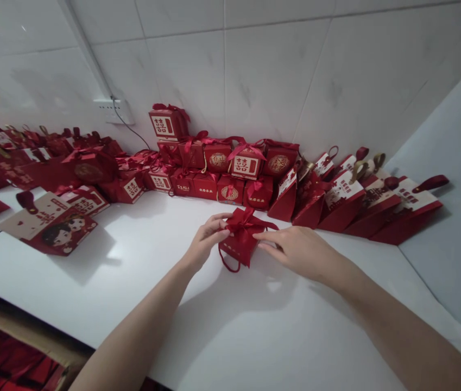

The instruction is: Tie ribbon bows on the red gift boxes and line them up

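Now hands (208, 236) on bx (234, 247), 囍 pkgs (245, 164) behind

A gift box (230, 248) sits on the table (234, 331) between the left grip (209, 233) and the right grip (295, 247), a ribbon bow (247, 220) on its top and its cord handle (222, 261) on the near side. Behind it, stacked gift boxes (230, 188) stand before the tiled wall (271, 81), one top box (168, 125) crowning their left end. To their right, wedge-shaped boxes (340, 198) reach toward a side panel (454, 163). Left of the left grip lies a loop-handled box (56, 224); more boxes (46, 163) crowd behind it. A socket (112, 111) is on the wall above. At lower left, below the table edge, an open carton (30, 331) holds packages (6, 361).
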Demonstrator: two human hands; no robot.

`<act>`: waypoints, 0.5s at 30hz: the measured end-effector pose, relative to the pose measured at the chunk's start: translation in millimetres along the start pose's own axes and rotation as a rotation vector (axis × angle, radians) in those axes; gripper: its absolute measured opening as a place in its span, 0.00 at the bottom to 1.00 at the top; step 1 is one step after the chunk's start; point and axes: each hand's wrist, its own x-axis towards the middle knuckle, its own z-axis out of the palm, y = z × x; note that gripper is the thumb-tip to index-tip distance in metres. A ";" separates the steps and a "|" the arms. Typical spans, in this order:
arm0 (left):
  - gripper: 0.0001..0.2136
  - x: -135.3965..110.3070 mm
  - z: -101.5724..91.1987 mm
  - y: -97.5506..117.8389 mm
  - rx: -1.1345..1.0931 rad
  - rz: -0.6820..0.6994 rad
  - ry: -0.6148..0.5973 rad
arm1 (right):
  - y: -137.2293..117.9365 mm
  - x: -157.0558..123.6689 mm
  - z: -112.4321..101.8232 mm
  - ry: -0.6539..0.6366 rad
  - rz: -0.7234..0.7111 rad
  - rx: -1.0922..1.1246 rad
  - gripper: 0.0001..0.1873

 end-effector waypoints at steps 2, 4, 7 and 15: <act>0.13 1.2 -1.6 2.5 -0.053 -0.049 0.029 | -2.1 -2.4 -1.3 -0.046 0.032 -0.042 0.18; 0.14 1.8 -1.0 6.2 -0.030 -0.117 0.106 | -3.0 -2.6 -1.4 -0.083 0.044 -0.055 0.19; 0.16 1.8 -1.2 12.3 -0.017 -0.201 0.170 | -4.7 -2.0 -1.2 -0.104 0.039 -0.036 0.20; 0.22 1.2 -29.7 25.8 0.203 -0.165 0.112 | -21.0 -35.9 -27.0 -0.399 -0.389 0.403 0.20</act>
